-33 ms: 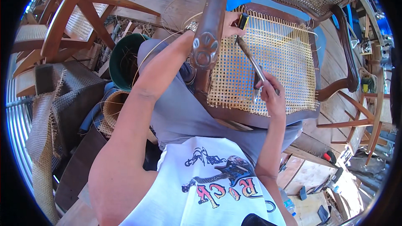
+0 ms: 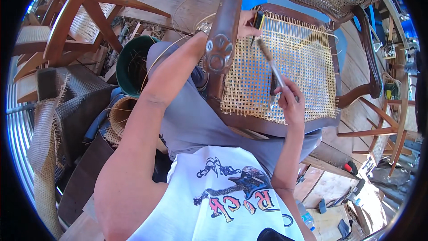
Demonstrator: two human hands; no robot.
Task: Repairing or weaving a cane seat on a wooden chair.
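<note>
My left hand [image 2: 246,25], closed, grips a tool with a black and yellow handle [image 2: 259,20]; its thin dark shaft points down at the left side of the woven cane seat [image 2: 294,62]. In my closed right hand [image 2: 292,100] is a stick-like tool [image 2: 275,72] with a smooth silvery shaft and a rough brown end. That end is raised beside the thin shaft, with a small gap between them. Partly hidden by the right hand, a dark and metal item [image 2: 272,100] lies on the cane. The chair's carved wooden arm [image 2: 220,47] crosses in front of my left wrist.
A dark green bucket [image 2: 133,64] stands left of my leg, near a roll of cane webbing [image 2: 120,111]. Wooden chairs with cane panels [image 2: 78,22] are stacked at upper left. A loose cane strand [image 2: 162,52] arches over the left forearm. Tools lie at lower right.
The brown end of the right-hand tool has swung right, away from the thin shaft it was next to. My left hand stays nearly in place.
</note>
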